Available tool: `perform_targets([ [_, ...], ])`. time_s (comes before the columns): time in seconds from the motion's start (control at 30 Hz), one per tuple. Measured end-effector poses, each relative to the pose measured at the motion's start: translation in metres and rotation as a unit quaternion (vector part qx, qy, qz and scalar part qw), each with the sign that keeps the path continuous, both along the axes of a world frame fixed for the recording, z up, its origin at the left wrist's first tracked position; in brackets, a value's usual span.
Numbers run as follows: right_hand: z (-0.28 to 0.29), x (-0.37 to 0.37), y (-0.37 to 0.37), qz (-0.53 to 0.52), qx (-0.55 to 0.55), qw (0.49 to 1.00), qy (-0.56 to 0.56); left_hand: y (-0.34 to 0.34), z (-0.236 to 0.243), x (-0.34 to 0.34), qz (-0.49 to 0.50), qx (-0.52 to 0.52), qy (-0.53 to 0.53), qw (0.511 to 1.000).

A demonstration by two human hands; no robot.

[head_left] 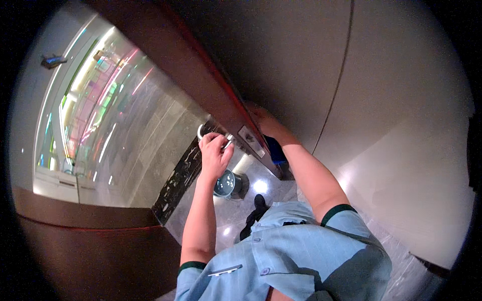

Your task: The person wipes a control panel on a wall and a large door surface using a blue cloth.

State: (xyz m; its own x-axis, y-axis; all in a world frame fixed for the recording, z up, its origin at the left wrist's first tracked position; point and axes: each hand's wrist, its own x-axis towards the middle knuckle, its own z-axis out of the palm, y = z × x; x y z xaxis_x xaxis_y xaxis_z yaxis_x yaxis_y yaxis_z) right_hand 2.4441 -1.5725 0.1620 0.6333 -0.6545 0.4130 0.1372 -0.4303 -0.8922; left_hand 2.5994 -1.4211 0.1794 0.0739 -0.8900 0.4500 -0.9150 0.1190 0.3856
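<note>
A dark brown door (196, 95) stands edge-on in front of me, with a metal lock plate (251, 140) in its edge. On its left face, my left hand (216, 150) has its fingers curled around a silver door handle (201, 132). My right arm reaches along the other side of the door. There my right hand (264, 120) lies in shadow close to the door face, its fingers mostly hidden. Something dark blue (275, 150), perhaps cloth, shows below the right forearm beside the door edge; whether the hand holds it is unclear.
A bucket (226, 183) of liquid with foam or bubbles stands on the grey tiled floor below my left hand. A black patterned threshold strip (178, 173) crosses the doorway. A grey wall (391, 115) rises on the right; brown panelling (90, 251) stands at lower left. Coloured lights glow beyond.
</note>
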Motion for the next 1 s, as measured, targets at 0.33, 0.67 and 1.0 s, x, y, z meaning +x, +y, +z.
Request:
perform_targets([
  [0.33,0.026,0.024,-0.015,-0.015,0.190,0.980,0.057,0.001,-0.020,0.006,0.004,-0.051,0.009,0.999],
  [0.67,-0.074,-0.004,0.122,-0.381,0.162,0.898,-0.148,0.001,-0.023,0.014,-0.027,-0.049,0.004,0.998],
  [1.0,-0.196,0.043,0.148,-0.479,-0.130,0.845,0.199,0.063,-0.070,0.015,0.074,-0.168,0.104,0.978],
])
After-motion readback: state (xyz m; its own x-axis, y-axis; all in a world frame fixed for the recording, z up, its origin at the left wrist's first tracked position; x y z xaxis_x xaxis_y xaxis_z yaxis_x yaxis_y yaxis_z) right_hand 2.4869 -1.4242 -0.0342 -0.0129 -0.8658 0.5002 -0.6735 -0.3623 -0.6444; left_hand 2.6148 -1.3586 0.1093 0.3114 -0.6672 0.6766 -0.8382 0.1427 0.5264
